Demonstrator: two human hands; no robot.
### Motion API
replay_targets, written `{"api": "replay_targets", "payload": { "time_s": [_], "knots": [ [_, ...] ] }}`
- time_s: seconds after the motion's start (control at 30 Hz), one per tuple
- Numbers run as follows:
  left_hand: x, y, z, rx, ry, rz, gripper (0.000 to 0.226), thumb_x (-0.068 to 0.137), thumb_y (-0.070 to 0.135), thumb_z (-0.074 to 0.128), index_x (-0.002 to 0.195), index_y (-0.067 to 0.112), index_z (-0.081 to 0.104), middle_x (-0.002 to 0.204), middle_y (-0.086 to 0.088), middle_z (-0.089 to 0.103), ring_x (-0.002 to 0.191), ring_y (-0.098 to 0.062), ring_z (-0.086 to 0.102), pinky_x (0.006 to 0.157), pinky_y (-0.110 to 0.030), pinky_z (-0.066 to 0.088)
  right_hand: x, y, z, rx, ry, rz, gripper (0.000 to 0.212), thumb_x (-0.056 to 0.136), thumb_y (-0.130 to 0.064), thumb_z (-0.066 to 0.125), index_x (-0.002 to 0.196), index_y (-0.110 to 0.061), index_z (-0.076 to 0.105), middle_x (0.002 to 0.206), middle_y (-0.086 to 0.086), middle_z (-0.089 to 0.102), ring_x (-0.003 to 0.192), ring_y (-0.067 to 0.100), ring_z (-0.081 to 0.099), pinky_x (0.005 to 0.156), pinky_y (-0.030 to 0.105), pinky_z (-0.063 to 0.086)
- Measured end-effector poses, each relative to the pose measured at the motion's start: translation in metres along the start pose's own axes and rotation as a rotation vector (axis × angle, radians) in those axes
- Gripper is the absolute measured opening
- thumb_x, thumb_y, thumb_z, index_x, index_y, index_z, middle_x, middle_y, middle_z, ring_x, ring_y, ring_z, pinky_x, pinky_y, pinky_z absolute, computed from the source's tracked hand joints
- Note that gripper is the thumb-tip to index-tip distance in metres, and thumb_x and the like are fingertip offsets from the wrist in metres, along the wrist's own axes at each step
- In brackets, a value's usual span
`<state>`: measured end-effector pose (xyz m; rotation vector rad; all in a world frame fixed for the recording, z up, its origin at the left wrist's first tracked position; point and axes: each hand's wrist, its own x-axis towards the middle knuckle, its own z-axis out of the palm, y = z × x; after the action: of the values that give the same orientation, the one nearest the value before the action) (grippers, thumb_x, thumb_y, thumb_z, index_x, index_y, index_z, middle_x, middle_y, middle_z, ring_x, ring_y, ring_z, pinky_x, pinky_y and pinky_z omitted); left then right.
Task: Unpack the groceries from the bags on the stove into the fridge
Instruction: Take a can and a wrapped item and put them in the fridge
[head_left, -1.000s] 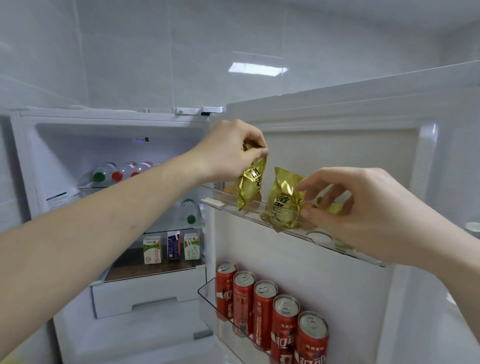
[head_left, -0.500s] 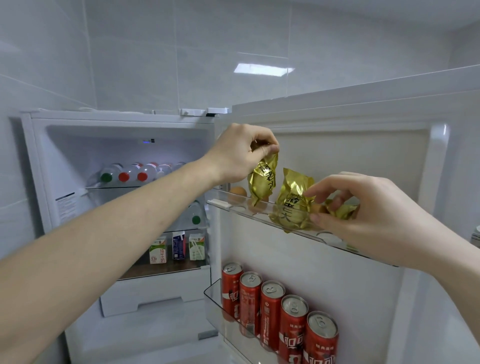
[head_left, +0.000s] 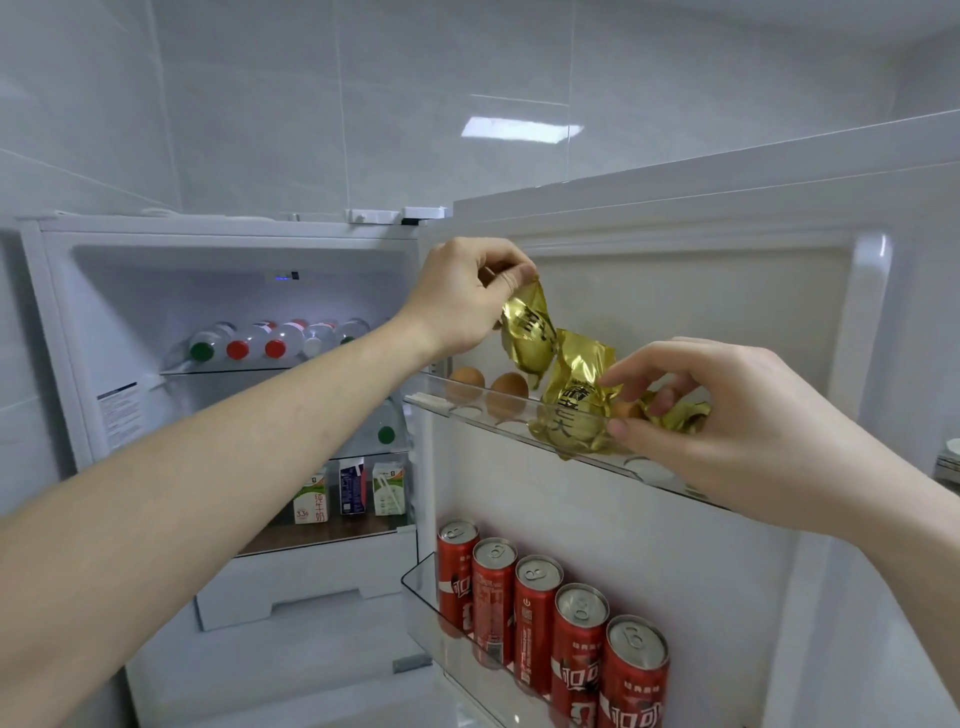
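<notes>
The fridge (head_left: 156, 291) stands open in front of me, its door (head_left: 727, 291) swung out to my right. Inside the cabinet, bottles (head_left: 260, 343) with red and green caps lie on their sides on the upper glass shelf; three small cartons (head_left: 348, 491) stand upright on the shelf below, above a white drawer (head_left: 306, 582).

The lower door bin (head_left: 431, 618) holds a row of five red cans (head_left: 535, 618), all upright and touching side to side.

The upper door tray (head_left: 649, 475) is clear plastic. Two brown eggs (head_left: 488, 384) sit at its left end, just beside each other.

My left hand (head_left: 462, 306) is raised over the tray's left part; thumb and fingers pinch the top edge of a gold foil packet (head_left: 527, 332), which hangs above the tray, near the eggs.

My right hand (head_left: 727, 415) reaches in from the right. Its fingers are curled and pinch a second gold foil packet (head_left: 576, 410), whose lower part rests in the tray, just beside the hanging one. The same hand also holds a third, crumpled gold packet (head_left: 680, 415) under the curled fingers; whether that one touches the tray I cannot tell
</notes>
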<state>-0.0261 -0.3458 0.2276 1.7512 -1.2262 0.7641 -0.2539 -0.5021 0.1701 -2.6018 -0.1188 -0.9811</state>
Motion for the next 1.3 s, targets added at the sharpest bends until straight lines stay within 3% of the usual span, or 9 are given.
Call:
{"api": "replay_targets", "payload": {
  "time_s": [0.1, 0.33, 0.63, 0.83, 0.93, 1.0, 1.1, 1.2, 1.3],
  "knots": [
    [-0.007, 0.009, 0.011, 0.022, -0.111, 0.038, 0.010, 0.097, 0.024, 0.071, 0.094, 0.020, 0.080, 0.077, 0.012, 0.073, 0.064, 0.000, 0.065, 0.067, -0.031, 0.061, -0.001, -0.001, 0.000, 0.004, 0.003, 0.000, 0.023, 0.080, -0.050, 0.073, 0.102, -0.045, 0.070, 0.096, -0.022, 0.070, 0.090, 0.002, 0.064, 0.071, 0.031, 0.053],
    [-0.011, 0.015, 0.014, 0.051, -0.248, -0.011, 0.021, 0.101, 0.039, 0.063, 0.102, 0.024, 0.078, 0.091, 0.012, 0.075, 0.086, -0.002, 0.067, 0.078, -0.024, 0.057, -0.002, 0.000, -0.002, -0.003, 0.010, 0.021, 0.026, 0.079, -0.052, 0.072, 0.103, -0.045, 0.070, 0.097, -0.023, 0.070, 0.089, 0.002, 0.064, 0.077, 0.035, 0.055],
    [-0.034, 0.011, 0.000, 0.033, -0.223, -0.079, 0.026, 0.105, 0.041, 0.054, 0.118, 0.027, 0.071, 0.110, 0.018, 0.071, 0.105, 0.003, 0.062, 0.089, -0.019, 0.049, -0.003, 0.003, 0.000, -0.036, 0.044, 0.006, 0.022, 0.081, -0.047, 0.073, 0.102, -0.044, 0.069, 0.096, -0.021, 0.068, 0.089, 0.003, 0.064, 0.077, 0.034, 0.055],
    [-0.057, 0.022, -0.027, 0.032, -0.162, -0.074, 0.026, 0.104, 0.037, 0.055, 0.127, 0.030, 0.066, 0.117, 0.027, 0.063, 0.111, 0.008, 0.057, 0.084, -0.010, 0.044, -0.008, -0.010, 0.002, -0.043, 0.303, -0.153, 0.012, 0.087, -0.027, 0.075, 0.097, -0.033, 0.077, 0.088, -0.016, 0.065, 0.084, 0.013, 0.065, 0.063, 0.032, 0.054],
    [-0.086, 0.028, -0.054, 0.058, -0.117, -0.048, 0.026, 0.101, 0.034, 0.061, 0.127, 0.034, 0.064, 0.120, 0.025, 0.063, 0.115, 0.003, 0.058, 0.086, -0.011, 0.046, -0.016, -0.027, 0.011, -0.030, 0.369, -0.244, 0.010, 0.090, -0.020, 0.077, 0.098, -0.026, 0.078, 0.093, -0.013, 0.066, 0.083, 0.012, 0.065, 0.067, 0.033, 0.054],
    [-0.112, 0.030, -0.074, 0.080, -0.103, -0.045, 0.028, 0.098, 0.032, 0.063, 0.126, 0.037, 0.064, 0.123, 0.025, 0.063, 0.118, 0.001, 0.058, 0.091, -0.015, 0.048, -0.022, -0.041, 0.028, 0.032, 0.319, -0.275, 0.012, 0.091, -0.022, 0.076, 0.101, -0.027, 0.078, 0.099, -0.016, 0.067, 0.088, 0.009, 0.066, 0.073, 0.028, 0.056],
    [-0.163, 0.026, -0.101, 0.113, -0.106, -0.095, 0.030, 0.094, 0.028, 0.065, 0.122, 0.038, 0.066, 0.127, 0.027, 0.063, 0.123, 0.003, 0.056, 0.097, -0.007, 0.042, -0.026, -0.061, 0.067, 0.123, 0.104, -0.243, 0.019, 0.092, -0.031, 0.072, 0.111, -0.036, 0.074, 0.111, -0.025, 0.064, 0.102, 0.003, 0.065, 0.080, 0.021, 0.056],
    [-0.227, 0.013, -0.126, 0.173, -0.120, -0.241, 0.030, 0.092, 0.027, 0.069, 0.118, 0.041, 0.066, 0.131, 0.030, 0.059, 0.127, 0.006, 0.052, 0.097, -0.001, 0.035, -0.028, -0.080, 0.117, 0.241, -0.155, -0.160, 0.027, 0.094, -0.035, 0.071, 0.119, -0.043, 0.068, 0.125, -0.032, 0.056, 0.107, 0.000, 0.064, 0.086, 0.021, 0.054],
    [-0.299, -0.005, -0.150, 0.288, -0.160, -0.445, 0.032, 0.093, 0.036, 0.067, 0.123, 0.046, 0.061, 0.138, 0.036, 0.049, 0.132, 0.014, 0.042, 0.102, 0.004, 0.024, -0.035, -0.099, 0.173, 0.264, -0.338, -0.157, 0.035, 0.094, -0.042, 0.069, 0.128, -0.046, 0.062, 0.140, -0.037, 0.046, 0.115, -0.014, 0.053, 0.096, 0.013, 0.043]
  ]
}}
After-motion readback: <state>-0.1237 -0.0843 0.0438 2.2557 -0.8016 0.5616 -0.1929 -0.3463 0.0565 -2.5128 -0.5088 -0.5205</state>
